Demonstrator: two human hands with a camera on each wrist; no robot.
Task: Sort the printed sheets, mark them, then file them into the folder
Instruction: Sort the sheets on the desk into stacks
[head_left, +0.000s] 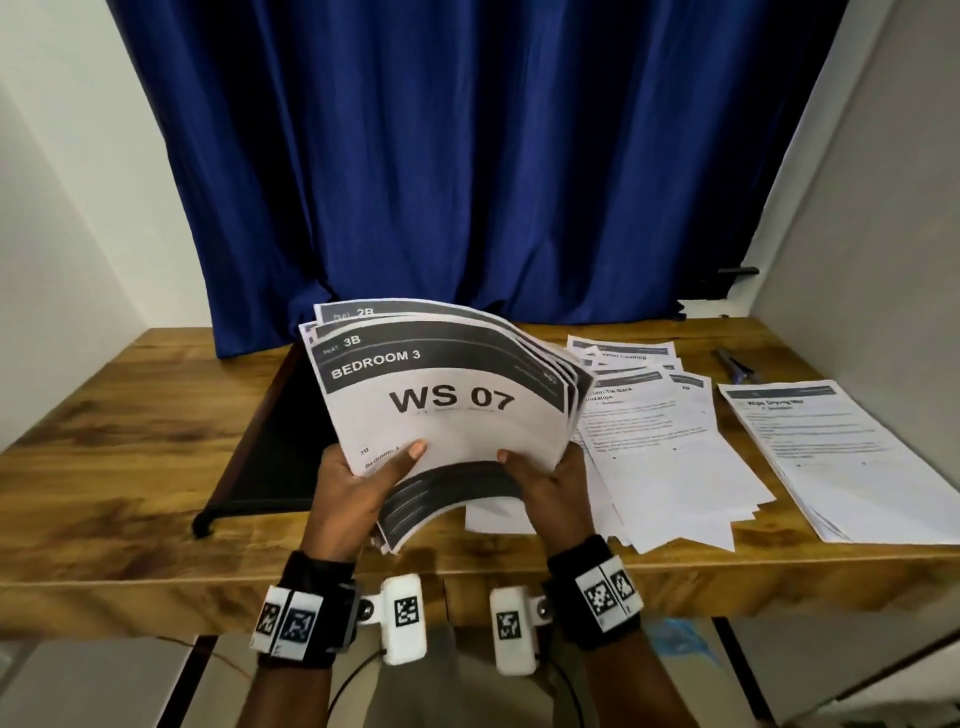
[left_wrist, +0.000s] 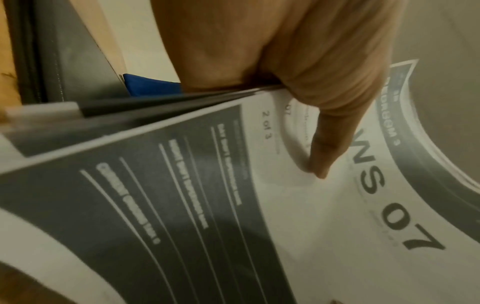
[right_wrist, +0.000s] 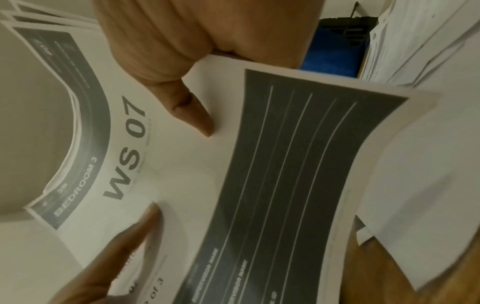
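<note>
My right hand (right_wrist: 166, 41) grips the stack of printed sheets (right_wrist: 182, 164) at its edge, thumb (right_wrist: 192, 113) lying on the white face of the top sheet. Top sheet reads "WS 07" and "BEDROOM 3"; a dark panel (right_wrist: 298, 164) with thin white lines runs across it. The stack bows, and the edges of sheets beneath fan out at upper left. My left hand's finger (right_wrist: 140, 228) presses on the same sheet from below. More loose sheets (right_wrist: 415, 41) lie at upper right on the wooden tabletop (right_wrist: 389, 288). Blue fabric (right_wrist: 332, 55) shows past my knuckles.
</note>
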